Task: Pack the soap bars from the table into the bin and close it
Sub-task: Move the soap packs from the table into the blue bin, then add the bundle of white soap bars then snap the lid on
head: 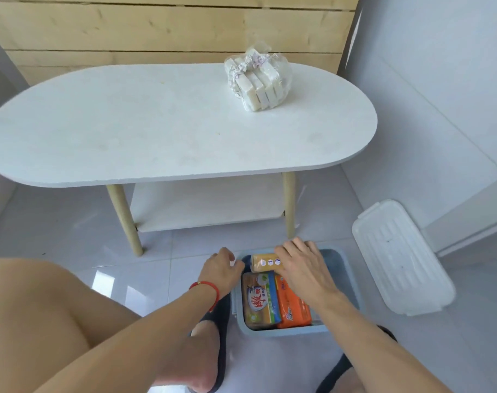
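A grey-blue bin (352, 282) stands open on the floor between my feet. Inside lie a yellow-and-blue wrapped soap bar (260, 302) and an orange wrapped soap bar (294, 309), side by side. At the bin's far end my right hand (301, 268) grips a tan wrapped soap bar (263, 262), held crosswise over the other two. My left hand (220, 269) rests on the bin's left rim, fingers curled over the edge. On the white oval table (156, 123), back right, sits a clear bag of several white soap bars (257, 80).
The bin's white lid (400, 259) lies on the floor to the right of the bin, by the wall. The table has wooden legs and a lower shelf (207, 205). My knee and sandalled feet flank the bin on the tiled floor.
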`<act>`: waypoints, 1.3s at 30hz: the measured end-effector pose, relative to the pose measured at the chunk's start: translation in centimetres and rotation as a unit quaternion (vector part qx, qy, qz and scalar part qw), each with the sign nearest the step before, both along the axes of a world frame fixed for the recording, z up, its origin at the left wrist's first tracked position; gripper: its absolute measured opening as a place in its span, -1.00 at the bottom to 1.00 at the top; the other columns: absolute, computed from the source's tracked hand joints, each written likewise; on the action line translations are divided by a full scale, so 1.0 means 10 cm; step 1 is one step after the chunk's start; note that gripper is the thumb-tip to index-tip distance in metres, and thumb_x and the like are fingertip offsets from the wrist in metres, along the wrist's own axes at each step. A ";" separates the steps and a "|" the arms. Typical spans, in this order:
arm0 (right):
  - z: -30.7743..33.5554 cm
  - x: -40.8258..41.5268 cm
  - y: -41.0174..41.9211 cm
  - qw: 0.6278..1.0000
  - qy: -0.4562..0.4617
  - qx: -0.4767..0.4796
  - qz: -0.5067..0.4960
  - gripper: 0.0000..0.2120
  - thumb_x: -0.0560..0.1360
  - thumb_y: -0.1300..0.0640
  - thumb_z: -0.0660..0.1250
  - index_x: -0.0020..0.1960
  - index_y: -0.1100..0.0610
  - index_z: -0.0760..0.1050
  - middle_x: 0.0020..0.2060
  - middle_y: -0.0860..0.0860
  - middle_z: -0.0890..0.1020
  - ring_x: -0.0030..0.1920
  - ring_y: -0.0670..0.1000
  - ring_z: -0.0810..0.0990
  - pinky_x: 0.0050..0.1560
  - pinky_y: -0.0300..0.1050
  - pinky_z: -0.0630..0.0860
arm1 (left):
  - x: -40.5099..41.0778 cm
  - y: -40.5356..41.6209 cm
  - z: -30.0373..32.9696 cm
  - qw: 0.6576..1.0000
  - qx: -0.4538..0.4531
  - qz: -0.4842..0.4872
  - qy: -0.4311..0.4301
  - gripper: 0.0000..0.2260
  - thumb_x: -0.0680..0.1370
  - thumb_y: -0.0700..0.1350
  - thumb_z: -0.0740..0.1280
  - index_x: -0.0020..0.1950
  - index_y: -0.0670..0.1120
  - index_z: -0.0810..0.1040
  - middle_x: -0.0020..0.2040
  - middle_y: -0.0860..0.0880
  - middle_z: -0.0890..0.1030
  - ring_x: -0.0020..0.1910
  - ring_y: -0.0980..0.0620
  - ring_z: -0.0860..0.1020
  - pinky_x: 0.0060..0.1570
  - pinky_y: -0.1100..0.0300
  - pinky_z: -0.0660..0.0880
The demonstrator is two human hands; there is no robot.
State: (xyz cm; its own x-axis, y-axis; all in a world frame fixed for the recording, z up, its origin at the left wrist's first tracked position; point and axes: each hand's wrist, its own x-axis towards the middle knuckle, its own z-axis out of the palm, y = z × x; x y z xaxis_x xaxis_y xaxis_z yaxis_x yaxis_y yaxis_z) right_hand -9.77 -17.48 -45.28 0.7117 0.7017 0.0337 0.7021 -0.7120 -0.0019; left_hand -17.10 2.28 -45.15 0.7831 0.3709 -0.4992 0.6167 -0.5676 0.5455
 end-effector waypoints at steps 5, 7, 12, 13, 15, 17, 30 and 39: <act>-0.25 0.00 0.14 0.996 0.080 0.011 -0.041 -0.53 0.55 -0.02 0.39 0.43 0.02 0.44 0.29 0.01 0.50 0.35 0.07 0.40 0.28 0.04 0.46 | -0.02 -0.06 -0.12 0.994 0.067 -0.058 -0.064 -0.65 0.57 0.05 0.27 0.31 -0.06 0.42 0.26 -0.09 0.52 0.23 -0.08 0.47 0.18 0.05 0.54; -0.25 0.02 0.10 0.992 0.108 0.038 -0.045 -0.48 0.59 -0.05 0.34 0.51 -0.02 0.35 0.37 0.02 0.43 0.39 0.06 0.39 0.26 0.03 0.53 | -0.06 -0.09 -0.14 0.971 0.144 -0.131 -0.136 -0.66 0.55 0.02 0.25 0.30 -0.04 0.41 0.30 -0.05 0.49 0.27 -0.06 0.42 0.17 0.09 0.52; -0.42 -0.12 -0.05 0.989 0.137 0.018 -0.044 -0.35 0.57 0.16 0.35 0.58 -0.08 0.19 0.48 0.05 0.27 0.51 0.08 0.26 0.34 0.09 0.49 | -0.14 -0.17 -0.35 0.869 0.263 -0.392 -0.151 -0.49 0.58 -0.02 0.12 0.54 -0.03 0.27 0.55 -0.03 0.28 0.53 -0.06 0.21 0.51 -0.06 0.19; -0.47 -0.16 -0.06 0.990 0.131 -0.008 -0.049 -0.28 0.56 0.19 0.36 0.61 -0.08 0.13 0.53 0.06 0.18 0.56 0.11 0.15 0.47 0.13 0.34 | -0.16 -0.15 -0.41 0.861 0.276 -0.411 -0.118 -0.49 0.61 0.02 0.05 0.58 -0.04 0.20 0.57 -0.03 0.25 0.57 -0.07 0.13 0.55 -0.12 0.08; -0.56 -0.23 -0.06 0.991 0.114 -0.033 -0.060 -0.23 0.56 0.18 0.34 0.64 -0.05 0.04 0.54 0.08 0.14 0.58 0.14 0.05 0.58 0.18 0.11 | -0.20 -0.15 -0.49 0.849 0.306 -0.424 -0.072 -0.45 0.64 0.08 -0.05 0.62 -0.05 0.08 0.61 -0.03 0.18 0.61 -0.08 0.00 0.54 -0.26 -0.07; -0.62 -0.31 -0.05 0.991 0.116 -0.027 -0.068 -0.22 0.56 0.16 0.33 0.65 0.00 0.01 0.54 0.06 0.20 0.58 0.12 0.10 0.59 0.18 0.08 | -0.20 -0.18 -0.50 0.842 0.329 -0.426 -0.047 -0.42 0.64 0.11 -0.08 0.63 -0.05 0.03 0.62 -0.02 0.15 0.61 -0.08 -0.04 0.50 -0.33 -0.12; 0.86 0.20 0.36 0.937 0.031 0.349 -0.009 -0.74 0.46 0.41 0.27 0.01 0.18 0.65 0.06 0.01 0.59 0.02 0.01 0.60 -0.07 -0.06 0.59 | 0.35 -0.23 1.11 0.905 0.260 -0.190 -0.278 -0.71 0.48 -0.12 0.24 0.20 -0.04 0.49 0.05 -0.05 0.56 -0.07 -0.17 0.62 -0.23 0.02 0.54; 1.98 1.29 1.03 0.889 0.059 0.433 -0.137 -0.66 0.51 0.24 0.28 0.29 0.13 0.49 0.22 0.06 0.54 0.18 0.05 0.56 0.20 -0.05 0.52 | 1.36 0.70 2.33 0.953 0.071 -0.078 -0.285 -0.58 0.49 -0.09 0.33 0.36 -0.06 0.47 0.21 -0.02 0.56 0.05 -0.06 0.57 0.00 0.16 0.47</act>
